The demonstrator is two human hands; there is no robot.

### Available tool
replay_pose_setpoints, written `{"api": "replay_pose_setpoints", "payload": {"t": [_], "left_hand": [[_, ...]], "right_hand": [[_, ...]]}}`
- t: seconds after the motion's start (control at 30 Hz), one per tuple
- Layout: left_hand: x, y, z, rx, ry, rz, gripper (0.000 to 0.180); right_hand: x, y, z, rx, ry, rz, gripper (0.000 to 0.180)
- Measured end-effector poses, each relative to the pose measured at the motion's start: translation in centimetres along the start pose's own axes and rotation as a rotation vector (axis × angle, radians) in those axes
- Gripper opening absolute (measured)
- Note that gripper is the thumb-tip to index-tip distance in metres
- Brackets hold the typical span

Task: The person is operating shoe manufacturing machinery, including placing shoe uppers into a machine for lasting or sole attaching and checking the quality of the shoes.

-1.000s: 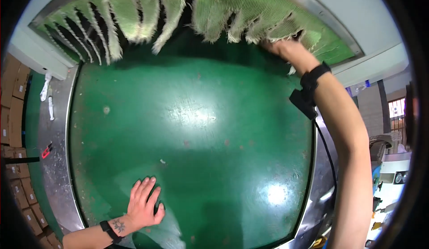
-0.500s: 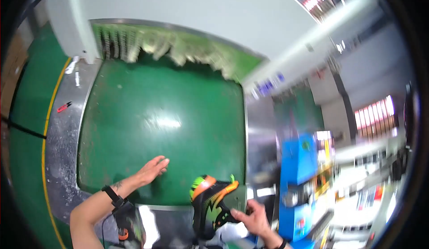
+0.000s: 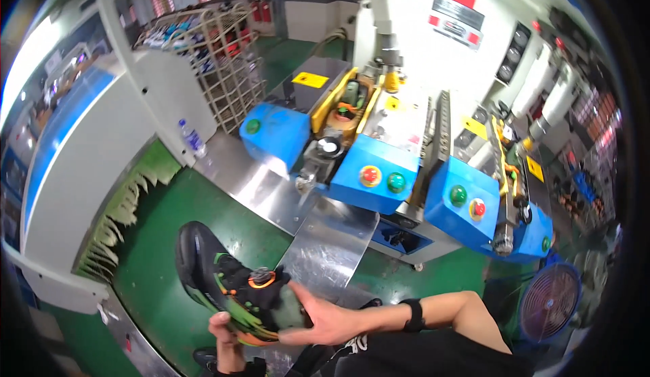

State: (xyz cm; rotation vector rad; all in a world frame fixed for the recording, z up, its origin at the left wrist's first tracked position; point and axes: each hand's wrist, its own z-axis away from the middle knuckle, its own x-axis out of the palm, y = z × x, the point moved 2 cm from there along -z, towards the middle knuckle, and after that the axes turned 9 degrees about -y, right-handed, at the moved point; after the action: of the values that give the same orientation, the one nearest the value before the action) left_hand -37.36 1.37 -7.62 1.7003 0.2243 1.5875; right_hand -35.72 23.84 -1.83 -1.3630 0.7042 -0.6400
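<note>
A black shoe (image 3: pixel 227 279) with green and orange trim is held between both hands at the lower middle, its dark toe pointing up and left. My left hand (image 3: pixel 229 343) is closed on the shoe's near lower side, partly hidden by it. My right hand (image 3: pixel 323 319) wraps round the heel and collar, thumb and fingers spread to either side. A grey-green piece (image 3: pixel 291 309) shows in the shoe's opening beside the right palm. An orange-ringed round part (image 3: pixel 261 278) sits on top of the shoe.
Ahead stands a machine with blue housings (image 3: pixel 376 174), red and green buttons, and another shoe (image 3: pixel 344 112) in its bay. A metal plate (image 3: pixel 332 238) juts toward me. At left is a white hood with a ragged green curtain (image 3: pixel 128 204). A bottle (image 3: pixel 192 138) and fan (image 3: pixel 550 302) flank the area.
My view has swung right from the green surface to the blue machine. The left hand, previously empty and apart, now grips the shoe along with the right.
</note>
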Motion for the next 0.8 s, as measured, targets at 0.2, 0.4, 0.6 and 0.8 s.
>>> {"api": "replay_pose_setpoints", "payload": {"t": [0.2,0.4,0.6,0.8], "left_hand": [[9.1,-8.3,-6.7,0.085,-0.135,-0.179,0.082],[13.9,-15.2,-13.2,0.018,0.077,-0.241,0.065],[14.5,-8.6,-31.8,0.107,-0.039,-0.551,0.077],[16.6,-6.5,-59.4,-0.117,-0.023,-1.245,0.096]], "right_hand": [[-8.8,-0.8,8.2,0.010,0.253,-0.064,0.071],[-16.4,2.6,14.7,0.100,0.557,-0.291,0.065],[-23.3,-0.1,16.2,0.060,0.683,-0.129,0.055],[-28.2,-0.6,10.4,-0.007,0.675,-0.374,0.057]]}}
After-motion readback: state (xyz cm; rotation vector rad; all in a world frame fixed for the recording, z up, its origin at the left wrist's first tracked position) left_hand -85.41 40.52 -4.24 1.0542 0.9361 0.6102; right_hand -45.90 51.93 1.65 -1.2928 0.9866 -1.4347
